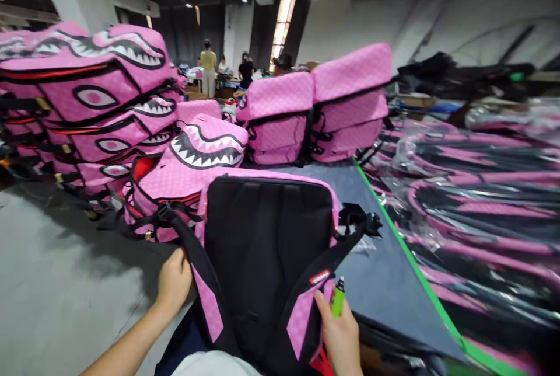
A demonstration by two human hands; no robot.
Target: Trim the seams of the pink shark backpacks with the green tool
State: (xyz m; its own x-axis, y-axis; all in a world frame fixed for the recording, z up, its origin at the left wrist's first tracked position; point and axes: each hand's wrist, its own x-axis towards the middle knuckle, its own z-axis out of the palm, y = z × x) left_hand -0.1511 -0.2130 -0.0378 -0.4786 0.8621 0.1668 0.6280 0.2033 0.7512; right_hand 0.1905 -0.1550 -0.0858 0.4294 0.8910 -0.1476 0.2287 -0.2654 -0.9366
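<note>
A pink backpack with a padded black back panel [266, 236] stands upright before me, its straps towards me. My left hand [175, 279] is closed at its left edge, gripping the left shoulder strap [199, 271]. On the other side my right hand [339, 326] pinches the right shoulder strap [304, 300], which bears a small red label. A green pen-like tool [338, 299] with a pale tip also sits in the right hand, pointing up. Behind the held bag lies an open pink backpack [170, 186] with a shark-mouth print and red lining.
Tall stacks of pink shark-print backpacks [94, 96] rise at left. Two more pink backpacks [350, 104] stand at the table's far end. The grey table [385, 288] has a green edge; plastic-wrapped backpacks [485, 206] are piled to its right. People [208, 66] stand far back.
</note>
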